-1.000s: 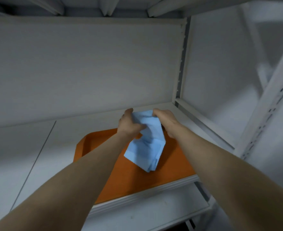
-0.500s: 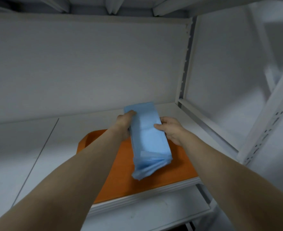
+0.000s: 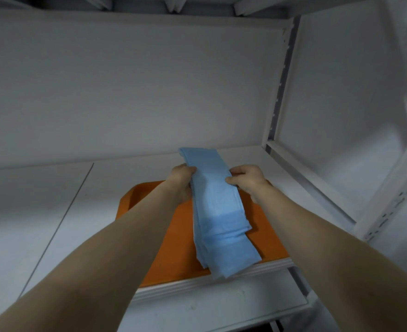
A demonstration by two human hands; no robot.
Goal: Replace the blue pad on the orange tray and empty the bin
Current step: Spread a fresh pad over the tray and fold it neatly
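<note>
A blue pad (image 3: 218, 212), folded into a long narrow strip, lies lengthwise over the orange tray (image 3: 169, 250) on a white shelf. Its near end hangs past the tray's front edge and its far end reaches beyond the tray's back. My left hand (image 3: 181, 182) grips the pad's left edge near the far end. My right hand (image 3: 248, 179) pinches the right edge opposite it. Both forearms cross over the tray. No bin is in view.
The white shelf board (image 3: 54, 212) extends left of the tray, with a seam line running through it. A white back wall (image 3: 125, 92) stands close behind. Perforated white uprights (image 3: 279, 92) and a side rail (image 3: 312, 185) bound the shelf on the right. A lower shelf (image 3: 209, 307) shows in front.
The crumpled pad has been opened out into a long folded strip stretching from behind the tray to its front edge. My hands moved apart to grip its two long edges.
</note>
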